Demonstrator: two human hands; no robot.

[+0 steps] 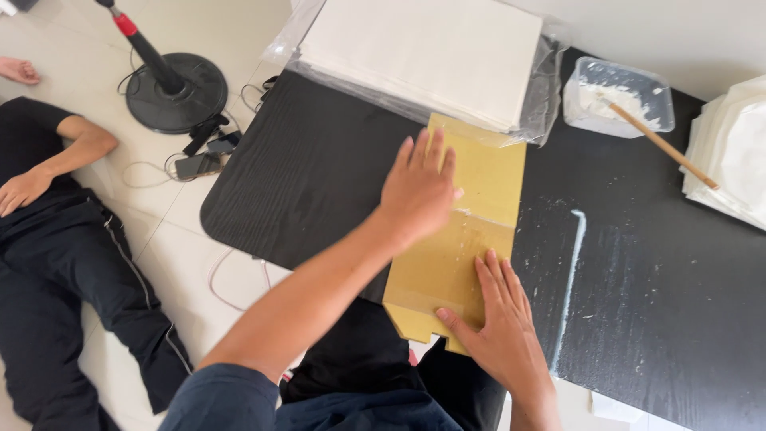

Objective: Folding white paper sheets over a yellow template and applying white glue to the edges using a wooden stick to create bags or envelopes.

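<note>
From the head camera, your 2 hands press flat on 1 tan paper envelope [459, 239] lying on the black table [319, 168], its long axis running from the near table edge away from you toward the wrapped stack of white sheets [423, 52], tilted slightly to the right. Its near end overhangs the table edge above your lap; its far end is tucked just under the stack's clear wrapping. Your left hand [419, 191] lies open, fingers spread, palm down on the upper half — gripping nothing. Your right hand [495, 319] lies open too, fingers flat on the lower right part, thumb at the near edge. Much of the envelope's middle is hidden under both hands. To the right, 1 clear tub of white paste [618, 96] holds 1 wooden stick [662, 144], and 1 white paste streak [570, 287] marks the table. A second pile of white sheets [734, 152] is cut off at the right edge. On the floor at left lies another person in dark clothes [56, 239] — only partly in view — beside 1 fan base [175, 92].
</note>
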